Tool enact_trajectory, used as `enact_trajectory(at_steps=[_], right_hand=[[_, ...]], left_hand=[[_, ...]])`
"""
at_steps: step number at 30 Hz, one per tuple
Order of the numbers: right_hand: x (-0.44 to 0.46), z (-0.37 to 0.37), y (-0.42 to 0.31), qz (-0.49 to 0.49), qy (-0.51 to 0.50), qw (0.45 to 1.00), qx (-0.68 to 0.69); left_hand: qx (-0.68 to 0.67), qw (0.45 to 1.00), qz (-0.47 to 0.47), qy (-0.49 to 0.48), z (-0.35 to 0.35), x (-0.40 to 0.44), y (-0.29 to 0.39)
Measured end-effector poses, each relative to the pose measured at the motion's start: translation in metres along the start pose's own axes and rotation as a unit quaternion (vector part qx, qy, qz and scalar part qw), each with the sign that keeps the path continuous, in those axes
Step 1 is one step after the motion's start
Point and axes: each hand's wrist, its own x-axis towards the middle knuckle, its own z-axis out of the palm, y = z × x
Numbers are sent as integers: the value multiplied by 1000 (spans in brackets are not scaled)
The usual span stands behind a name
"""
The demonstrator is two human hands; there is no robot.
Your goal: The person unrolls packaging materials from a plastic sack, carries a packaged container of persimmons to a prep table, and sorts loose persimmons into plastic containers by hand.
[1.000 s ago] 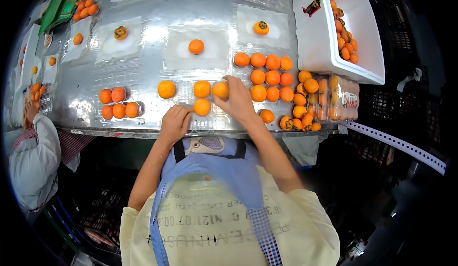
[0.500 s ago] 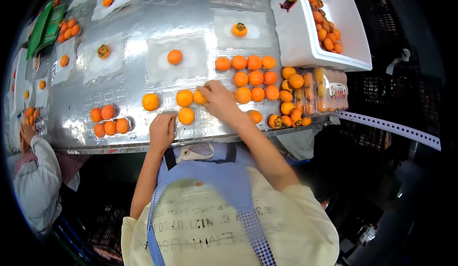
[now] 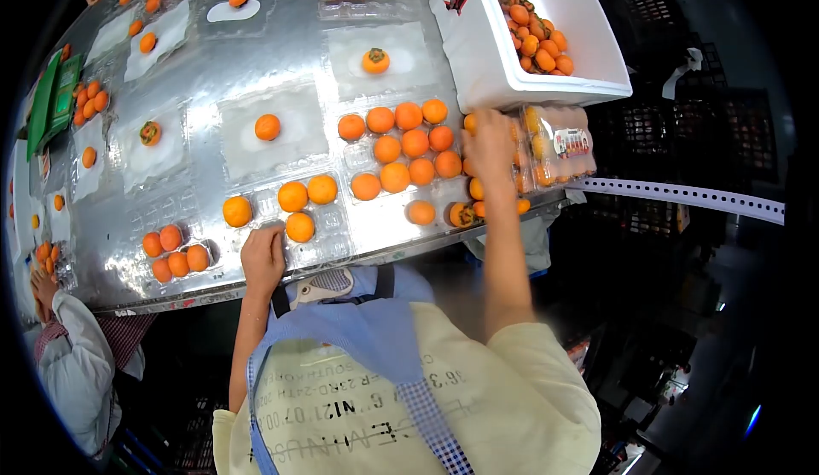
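My left hand (image 3: 263,257) rests at the table's front edge with its fingers curled together, beside an orange fruit (image 3: 299,227) in a clear tray (image 3: 328,238). Whether it pinches the tray is hard to see. Two more fruits lie in that tray's back row, and another (image 3: 237,211) sits to the left. Over the loose fruit pile beside the white foam box (image 3: 546,94), my right hand (image 3: 490,144) reaches down, its fingertips hidden from view. Between my hands stands a tray with several rows of orange fruit (image 3: 394,177).
A closed, labelled clear pack (image 3: 559,144) lies right of my right hand. Fruits on white sheets (image 3: 267,127) are spread toward the back. A partly filled tray (image 3: 177,263) is at the left. A co-worker's sleeve (image 3: 83,326) and hands show at far left, another person's hand at top left.
My right hand has left the fruit it placed in the tray and moved right to the loose pile. My left hand stays by the tray. The whole view has shifted.
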Motion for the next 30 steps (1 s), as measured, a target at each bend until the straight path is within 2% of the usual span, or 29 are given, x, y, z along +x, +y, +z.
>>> enact_trajectory(at_steps=[2,5,8,11,14,15,16,17,18,19,22,23,26,27,30], right_hand=[[-2,7,33,10,-36,994,-99],[-11,16,50,-52,-38,985,-160],[-11,24,53,-48,-50,982,-174],[-9,1,42,11,-99,988,-114],[-17,-22,23,40,-35,997,-49],[-22,-23,18,10,-9,999,-51],[-26,-25,10,55,-43,992,106],[-30,-27,-1,101,-77,958,258],[-34,-28,-13,144,-108,898,402],[-41,-22,-21,166,-146,844,489],[-61,-16,-60,247,-216,654,682],[-63,-20,-72,248,-249,627,695],[-73,-11,-93,226,-290,605,706],[-78,-6,-100,200,-283,620,704],[-86,-5,-125,77,-258,746,609]], left_hand=[[0,1000,-2,-13,0,-1,-4],[-1,1000,-2,-10,0,-1,-4],[-5,1000,-3,7,0,0,0],[5,1000,-7,2,0,0,0],[2,1000,-7,4,0,0,-1],[-1,1000,-7,5,1,-1,-3],[1,1000,-8,4,1,0,-3],[2,1000,-9,3,0,0,-3],[3,1000,-8,1,1,0,-3],[8,1000,1,7,1,-1,-3],[-1,1000,3,14,1,0,-2],[-5,1000,3,14,0,0,-3],[-10,1000,-1,13,0,0,-3],[-11,1000,-1,12,0,0,-4],[-16,1000,0,18,1,-2,-7]])
